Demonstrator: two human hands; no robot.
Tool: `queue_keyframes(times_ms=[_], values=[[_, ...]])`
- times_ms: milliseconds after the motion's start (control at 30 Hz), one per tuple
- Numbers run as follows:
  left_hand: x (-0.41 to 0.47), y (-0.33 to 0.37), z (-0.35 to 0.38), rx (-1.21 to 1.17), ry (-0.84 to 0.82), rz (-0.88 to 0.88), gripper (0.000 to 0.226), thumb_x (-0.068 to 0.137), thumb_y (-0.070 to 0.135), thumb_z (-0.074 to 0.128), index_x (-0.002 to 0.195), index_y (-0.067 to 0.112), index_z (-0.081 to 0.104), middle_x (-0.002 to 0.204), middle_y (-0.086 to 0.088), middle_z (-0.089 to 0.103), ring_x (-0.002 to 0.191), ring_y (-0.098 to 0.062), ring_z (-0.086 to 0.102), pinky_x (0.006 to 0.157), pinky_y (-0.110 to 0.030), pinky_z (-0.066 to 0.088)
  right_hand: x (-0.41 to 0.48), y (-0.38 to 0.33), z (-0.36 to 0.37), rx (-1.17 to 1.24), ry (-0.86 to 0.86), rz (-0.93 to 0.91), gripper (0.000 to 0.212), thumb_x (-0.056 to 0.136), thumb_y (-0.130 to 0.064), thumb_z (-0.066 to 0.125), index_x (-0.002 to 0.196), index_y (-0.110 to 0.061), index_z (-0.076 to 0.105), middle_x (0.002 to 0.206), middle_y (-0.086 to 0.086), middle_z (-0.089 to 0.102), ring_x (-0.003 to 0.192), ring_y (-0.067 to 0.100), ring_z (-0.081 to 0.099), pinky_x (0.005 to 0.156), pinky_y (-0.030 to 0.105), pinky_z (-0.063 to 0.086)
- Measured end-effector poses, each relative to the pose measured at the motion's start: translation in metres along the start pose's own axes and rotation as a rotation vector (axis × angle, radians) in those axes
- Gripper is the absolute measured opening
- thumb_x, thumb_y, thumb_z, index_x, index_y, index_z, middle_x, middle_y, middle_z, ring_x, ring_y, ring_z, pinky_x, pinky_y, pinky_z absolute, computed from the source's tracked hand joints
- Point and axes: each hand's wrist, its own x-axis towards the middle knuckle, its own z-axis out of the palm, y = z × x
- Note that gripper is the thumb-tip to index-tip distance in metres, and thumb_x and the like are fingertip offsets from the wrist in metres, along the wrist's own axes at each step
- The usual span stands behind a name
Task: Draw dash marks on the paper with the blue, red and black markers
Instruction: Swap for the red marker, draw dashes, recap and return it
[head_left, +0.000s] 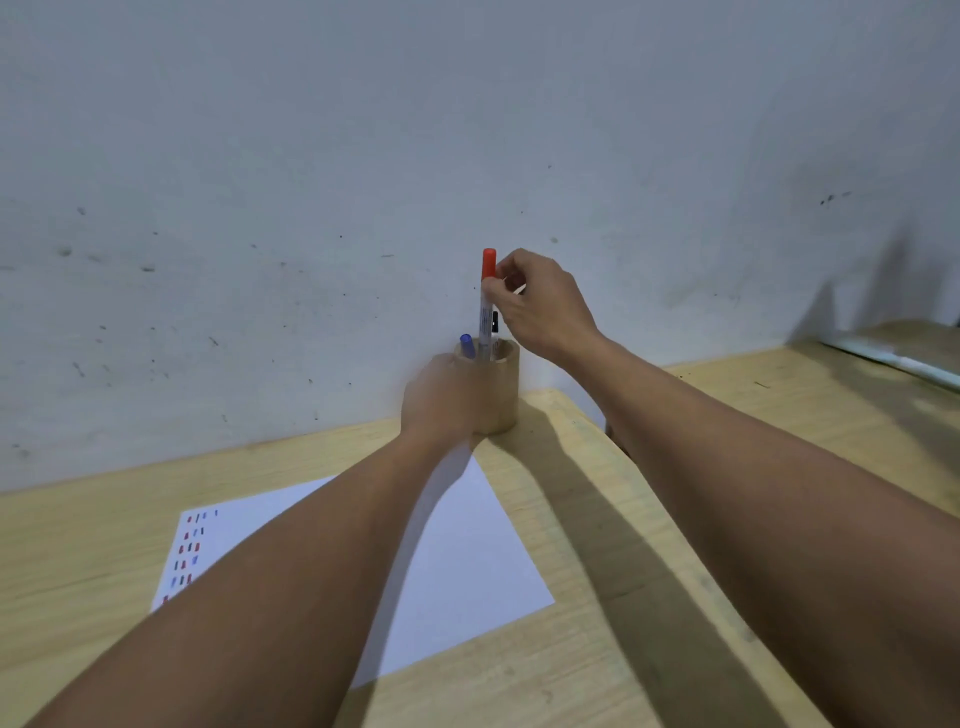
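A round wooden pen holder (503, 395) stands by the wall at the table's back edge. My left hand (439, 397) wraps around its left side. My right hand (540, 304) pinches the red marker (487, 296) near its red cap; the marker is upright, its lower end still inside the holder. The blue marker (467, 345) sticks out of the holder on the left. A black marker (495, 321) shows just behind the red one. The white paper (467, 545) lies on the table under my left forearm, with red, blue and black dashes (191, 545) along its left side.
The light wooden table (582, 519) ends at a grey-white wall (363, 182). A second wooden surface (810, 395) adjoins at the right, with a pale strip (904, 361) lying on it near the far right.
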Motion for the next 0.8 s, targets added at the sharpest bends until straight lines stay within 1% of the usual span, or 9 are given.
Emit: queue_keyframes(times_ms=[100,167,267,333,400,467,567,700,800], values=[[-0.006,0.007,-0.014,0.022,0.016,-0.025,0.083,0.08,0.02,0.079,0.151,0.017,0.037,0.149,-0.007,0.049,0.131,-0.025,0.052,0.1,-0.033,0.046,-0.003,-0.017,-0.009,0.026,0.011,-0.015,0.021,0.1,-0.03,0.055,0.109,-0.013,0.064,0.104,-0.002,0.067,0.085,0.015,0.062,0.058,0.017,0.043],[-0.01,0.013,-0.028,0.019,0.04,-0.018,0.079,0.082,0.014,0.075,0.151,0.018,0.037,0.149,-0.008,0.048,0.132,-0.024,0.051,0.103,-0.038,0.047,-0.007,-0.029,-0.014,0.046,0.014,-0.018,0.02,0.101,-0.029,0.053,0.109,-0.013,0.061,0.104,-0.002,0.065,0.086,0.016,0.061,0.054,0.016,0.041],[-0.02,0.026,-0.053,-0.021,0.107,0.0,0.067,0.087,0.007,0.063,0.149,0.02,0.042,0.148,-0.005,0.049,0.123,-0.021,0.055,0.087,-0.031,0.052,-0.015,-0.048,-0.019,0.076,0.007,-0.019,0.019,0.102,-0.03,0.05,0.11,-0.014,0.056,0.1,0.0,0.066,0.079,0.016,0.06,0.054,0.021,0.043],[-0.026,0.034,-0.071,-0.083,0.169,0.016,0.058,0.09,0.006,0.057,0.145,0.022,0.048,0.143,-0.002,0.053,0.108,-0.016,0.055,0.069,-0.017,0.043,-0.022,-0.06,-0.02,0.103,-0.014,-0.028,0.018,0.103,-0.031,0.049,0.11,-0.015,0.054,0.096,0.008,0.071,0.069,0.016,0.057,0.055,0.027,0.042],[-0.033,0.043,-0.09,-0.164,0.223,0.028,0.049,0.092,0.007,0.054,0.139,0.022,0.055,0.135,0.0,0.059,0.103,-0.013,0.055,0.062,-0.013,0.037,-0.028,-0.072,-0.017,0.121,-0.051,-0.03,0.02,0.102,-0.033,0.048,0.11,-0.015,0.054,0.096,0.013,0.073,0.07,0.022,0.06,0.058,0.031,0.043],[-0.04,0.054,-0.108,-0.235,0.269,0.039,0.04,0.095,0.012,0.052,0.132,0.023,0.062,0.126,0.002,0.065,0.103,-0.014,0.06,0.071,-0.018,0.044,-0.035,-0.084,-0.014,0.132,-0.101,-0.035,0.02,0.102,-0.034,0.048,0.11,-0.017,0.054,0.095,0.011,0.073,0.077,0.026,0.065,0.064,0.035,0.049],[-0.054,0.069,-0.137,-0.362,0.246,0.049,0.031,0.099,0.021,0.048,0.124,0.022,0.066,0.114,0.0,0.071,0.097,-0.017,0.067,0.085,-0.034,0.055,-0.048,-0.099,-0.005,0.138,-0.178,-0.058,0.021,0.103,-0.038,0.05,0.111,-0.018,0.054,0.091,0.006,0.071,0.083,0.022,0.068,0.075,0.039,0.053],[-0.074,0.079,-0.17,-0.397,0.184,0.095,0.028,0.102,0.03,0.046,0.119,0.023,0.068,0.108,0.001,0.071,0.095,-0.018,0.069,0.083,-0.037,0.056,-0.064,-0.12,0.005,0.165,-0.256,-0.084,0.025,0.105,-0.038,0.05,0.116,-0.017,0.057,0.089,0.003,0.066,0.08,0.016,0.072,0.07,0.035,0.051],[-0.083,0.073,-0.189,-0.383,0.188,0.115,0.022,0.1,0.022,0.055,0.112,0.021,0.072,0.104,-0.002,0.074,0.088,-0.017,0.07,0.08,-0.036,0.058,-0.072,-0.133,0.01,0.184,-0.31,-0.097,0.024,0.105,-0.038,0.052,0.114,-0.018,0.06,0.088,0.006,0.066,0.073,0.016,0.07,0.064,0.031,0.049]])
